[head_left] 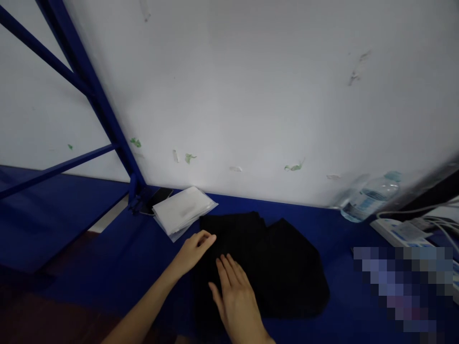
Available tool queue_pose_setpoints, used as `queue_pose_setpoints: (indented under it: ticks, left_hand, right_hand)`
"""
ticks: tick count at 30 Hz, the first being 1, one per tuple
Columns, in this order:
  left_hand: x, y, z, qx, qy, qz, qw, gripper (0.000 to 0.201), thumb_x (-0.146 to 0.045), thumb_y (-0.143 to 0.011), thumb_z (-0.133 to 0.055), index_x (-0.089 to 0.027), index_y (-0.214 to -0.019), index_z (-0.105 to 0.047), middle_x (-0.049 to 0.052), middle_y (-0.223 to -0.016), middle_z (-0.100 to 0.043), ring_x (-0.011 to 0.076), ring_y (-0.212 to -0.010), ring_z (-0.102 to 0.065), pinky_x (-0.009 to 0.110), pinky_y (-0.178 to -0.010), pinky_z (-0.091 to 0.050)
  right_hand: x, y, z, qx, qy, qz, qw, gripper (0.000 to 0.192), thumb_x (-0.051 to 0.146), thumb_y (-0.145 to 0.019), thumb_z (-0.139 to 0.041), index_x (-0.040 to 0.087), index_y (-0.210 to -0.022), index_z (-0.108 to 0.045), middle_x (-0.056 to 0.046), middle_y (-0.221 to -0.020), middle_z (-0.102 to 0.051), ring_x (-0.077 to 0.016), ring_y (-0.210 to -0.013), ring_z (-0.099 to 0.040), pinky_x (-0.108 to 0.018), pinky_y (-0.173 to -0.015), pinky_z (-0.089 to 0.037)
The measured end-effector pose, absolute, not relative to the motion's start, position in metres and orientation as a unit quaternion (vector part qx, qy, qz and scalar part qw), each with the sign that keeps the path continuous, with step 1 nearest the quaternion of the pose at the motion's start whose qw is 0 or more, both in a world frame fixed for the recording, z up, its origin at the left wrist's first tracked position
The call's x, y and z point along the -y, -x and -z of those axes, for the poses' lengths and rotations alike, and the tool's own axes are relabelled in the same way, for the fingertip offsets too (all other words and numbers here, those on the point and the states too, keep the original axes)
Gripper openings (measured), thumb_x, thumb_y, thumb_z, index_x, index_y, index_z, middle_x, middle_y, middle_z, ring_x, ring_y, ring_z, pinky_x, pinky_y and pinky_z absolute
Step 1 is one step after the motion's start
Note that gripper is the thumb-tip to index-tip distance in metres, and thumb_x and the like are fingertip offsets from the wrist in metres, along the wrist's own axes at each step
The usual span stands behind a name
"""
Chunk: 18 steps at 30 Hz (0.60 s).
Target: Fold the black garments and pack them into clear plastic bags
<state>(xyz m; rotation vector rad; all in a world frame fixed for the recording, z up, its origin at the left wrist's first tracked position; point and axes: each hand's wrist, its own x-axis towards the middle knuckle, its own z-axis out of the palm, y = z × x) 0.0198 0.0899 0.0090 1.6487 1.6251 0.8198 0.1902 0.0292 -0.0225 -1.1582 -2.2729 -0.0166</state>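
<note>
A black garment (pixel 272 267) lies flat on the blue table (pixel 107 267), near the white wall. My left hand (pixel 193 251) rests at the garment's left edge with its fingers curled, and I cannot tell if it pinches the cloth. Flat on the fabric lies my right hand (pixel 234 296), palm down, fingers together and pointing away from me.
A stack of clear plastic bags (pixel 182 210) lies beyond my left hand, next to a dark phone (pixel 158 198). A plastic water bottle (pixel 369 198) lies at the right by a white power strip (pixel 401 231) with cables. A blue metal frame (pixel 96 100) rises at the left.
</note>
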Motion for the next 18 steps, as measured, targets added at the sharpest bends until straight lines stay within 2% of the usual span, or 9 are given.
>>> queue_pose_setpoints:
  ticks: [4, 8, 11, 13, 15, 18]
  left_hand:
    - [-0.095, -0.023, -0.011, -0.621, -0.657, -0.293, 0.310, 0.038, -0.050, -0.075, -0.066, -0.021, -0.098, -0.069, 0.005, -0.094, -0.068, 0.0260, -0.090, -0.060, 0.036, -0.080, -0.044]
    - [-0.095, -0.023, -0.008, -0.606, -0.673, -0.302, 0.299, 0.024, -0.040, -0.076, -0.067, -0.022, -0.092, -0.068, 0.003, -0.090, -0.066, 0.0242, -0.090, -0.058, 0.036, -0.083, -0.043]
    - [-0.085, -0.024, -0.005, -0.589, -0.680, -0.321, 0.294, 0.019, -0.037, -0.079, -0.066, -0.023, -0.091, -0.066, 0.001, -0.090, -0.065, 0.0218, -0.089, -0.058, 0.034, -0.083, -0.043]
    - [-0.078, -0.024, -0.005, -0.568, -0.690, -0.342, 0.290, 0.018, -0.038, -0.081, -0.065, -0.023, -0.092, -0.065, 0.001, -0.091, -0.066, 0.0210, -0.090, -0.058, 0.033, -0.084, -0.043]
    - [-0.077, -0.018, -0.009, -0.545, -0.707, -0.345, 0.289, 0.020, -0.039, -0.080, -0.066, -0.024, -0.093, -0.066, 0.002, -0.094, -0.066, 0.0203, -0.091, -0.058, 0.031, -0.083, -0.043]
    - [-0.097, 0.004, -0.019, -0.572, -0.701, -0.336, 0.263, 0.023, -0.040, -0.078, -0.066, -0.025, -0.096, -0.067, 0.001, -0.093, -0.067, 0.0195, -0.085, -0.059, 0.030, -0.079, -0.045]
  right_hand:
    - [-0.030, -0.194, 0.025, 0.850, 0.428, -0.044, 0.305, 0.040, 0.027, -0.091, -0.050, 0.011, -0.128, -0.056, -0.016, -0.130, -0.059, -0.0312, -0.121, -0.054, -0.047, -0.098, -0.050]
    - [-0.049, -0.218, 0.012, 0.771, 0.472, -0.175, 0.390, 0.035, 0.034, -0.091, -0.051, 0.019, -0.121, -0.059, -0.012, -0.122, -0.064, -0.0264, -0.114, -0.060, -0.044, -0.095, -0.051]
    - [-0.072, -0.237, 0.007, 0.669, 0.531, -0.267, 0.446, 0.050, 0.045, -0.084, -0.060, 0.017, -0.125, -0.056, -0.014, -0.118, -0.065, -0.0283, -0.109, -0.063, -0.047, -0.093, -0.051]
    - [-0.084, -0.241, 0.006, 0.638, 0.533, -0.356, 0.428, 0.060, 0.049, -0.077, -0.066, 0.016, -0.126, -0.056, -0.013, -0.116, -0.067, -0.0288, -0.108, -0.064, -0.045, -0.092, -0.052]
    - [-0.091, -0.239, 0.006, 0.626, 0.524, -0.427, 0.389, 0.057, 0.050, -0.076, -0.067, 0.016, -0.121, -0.060, -0.012, -0.113, -0.069, -0.0287, -0.108, -0.064, -0.042, -0.092, -0.052]
    - [-0.094, -0.231, 0.009, 0.613, 0.531, -0.456, 0.367, 0.051, 0.051, -0.077, -0.065, 0.015, -0.112, -0.066, -0.012, -0.110, -0.071, -0.0300, -0.107, -0.064, -0.042, -0.091, -0.053]
